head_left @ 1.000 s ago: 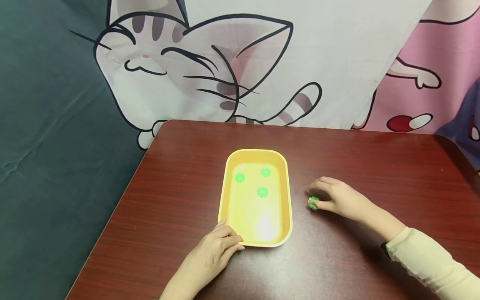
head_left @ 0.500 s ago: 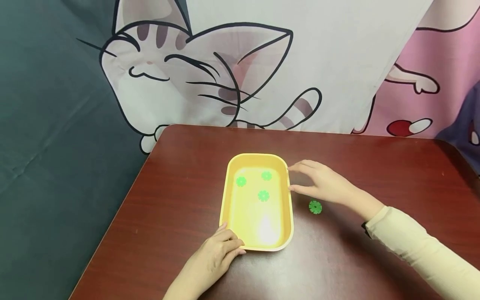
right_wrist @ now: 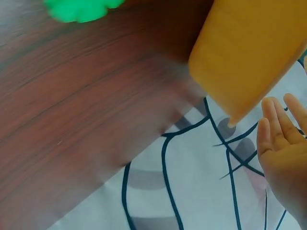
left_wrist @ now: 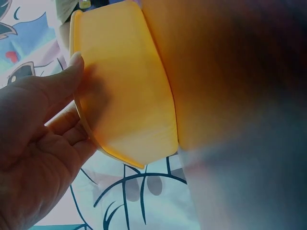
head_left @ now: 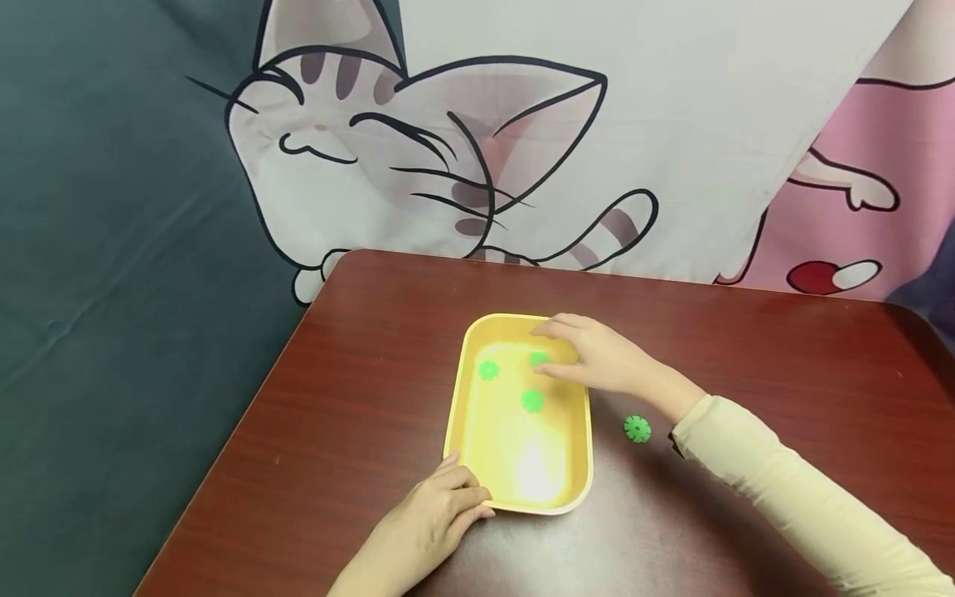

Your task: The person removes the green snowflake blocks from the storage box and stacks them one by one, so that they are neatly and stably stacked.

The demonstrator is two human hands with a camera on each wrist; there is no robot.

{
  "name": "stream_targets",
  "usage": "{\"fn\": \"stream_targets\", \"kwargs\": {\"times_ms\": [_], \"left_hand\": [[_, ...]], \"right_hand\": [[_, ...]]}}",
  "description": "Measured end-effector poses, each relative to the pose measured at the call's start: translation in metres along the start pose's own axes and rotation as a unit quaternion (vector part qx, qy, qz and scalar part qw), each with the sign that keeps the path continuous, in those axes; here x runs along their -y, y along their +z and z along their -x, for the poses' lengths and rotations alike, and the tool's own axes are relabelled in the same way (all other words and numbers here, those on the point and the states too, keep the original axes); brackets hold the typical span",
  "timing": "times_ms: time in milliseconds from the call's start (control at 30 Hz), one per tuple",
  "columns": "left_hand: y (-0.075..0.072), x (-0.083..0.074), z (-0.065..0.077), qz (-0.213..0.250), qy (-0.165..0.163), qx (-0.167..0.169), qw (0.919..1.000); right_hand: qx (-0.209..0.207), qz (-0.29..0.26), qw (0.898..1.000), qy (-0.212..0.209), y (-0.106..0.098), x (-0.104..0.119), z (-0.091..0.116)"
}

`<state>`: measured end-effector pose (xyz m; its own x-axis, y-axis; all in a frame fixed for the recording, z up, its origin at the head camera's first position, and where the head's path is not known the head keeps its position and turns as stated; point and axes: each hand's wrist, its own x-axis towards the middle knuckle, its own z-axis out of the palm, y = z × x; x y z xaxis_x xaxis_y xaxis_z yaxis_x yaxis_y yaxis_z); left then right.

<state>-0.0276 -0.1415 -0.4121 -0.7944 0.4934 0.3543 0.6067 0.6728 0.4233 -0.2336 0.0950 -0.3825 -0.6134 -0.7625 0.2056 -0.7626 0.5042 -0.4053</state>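
The yellow plastic tray (head_left: pixel 500 456) lies on the table. Three green flower-shaped discs sit inside it: one at the left (head_left: pixel 488 371), one at the middle (head_left: pixel 532 401) and one partly behind the right hand's fingers. My left hand (head_left: pixel 440 510) grips the tray's near left corner; in the left wrist view its thumb presses on the outer wall by the rim. Over the tray's far right side hovers my right hand (head_left: pixel 604 356), thumb and fingers spread apart, nothing visible between them. Another green flower-shaped disc (head_left: pixel 637 429) rests on the table right of the tray.
The dark red-brown wooden table (head_left: pixel 336 398) has a rounded far edge. Behind it hangs a cloth (head_left: pixel 694 124) printed with a cartoon cat, with a plain grey-green part at the left.
My right hand has left the green disc on the table and moved left over the tray. The left hand keeps its hold on the corner. The head view has shifted slightly.
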Motion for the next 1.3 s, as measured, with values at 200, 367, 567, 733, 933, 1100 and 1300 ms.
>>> {"fn": "stream_targets", "kwargs": {"times_ms": [200,367,567,733,933,1100,1300], "left_hand": [[0.0,0.001,-0.001,-0.002,0.015,-0.006,0.9999],[0.0,0.002,-0.001,-0.003,0.013,-0.006,0.9999],[-0.001,0.001,0.0,0.002,0.02,-0.011,0.9997],[-0.002,0.0,-0.001,0.0,0.019,-0.005,0.9998],[0.0,0.0,-0.001,-0.011,0.018,-0.01,0.9997],[0.001,0.001,-0.001,-0.016,0.024,-0.011,0.9995],[0.001,0.002,-0.001,-0.016,0.022,-0.009,0.9996]], "right_hand": [[0.039,-0.015,0.999,-0.027,0.016,0.003,-0.02],[0.074,-0.013,0.996,-0.043,0.03,0.007,-0.036],[0.128,0.036,0.99,-0.035,0.043,0.017,-0.05],[0.14,0.055,0.988,-0.032,0.052,0.021,-0.056],[0.146,0.032,0.988,-0.028,0.061,0.018,-0.06],[0.145,-0.028,0.989,-0.005,0.067,0.011,-0.062],[0.145,-0.07,0.987,0.025,0.069,0.009,-0.063]]}}
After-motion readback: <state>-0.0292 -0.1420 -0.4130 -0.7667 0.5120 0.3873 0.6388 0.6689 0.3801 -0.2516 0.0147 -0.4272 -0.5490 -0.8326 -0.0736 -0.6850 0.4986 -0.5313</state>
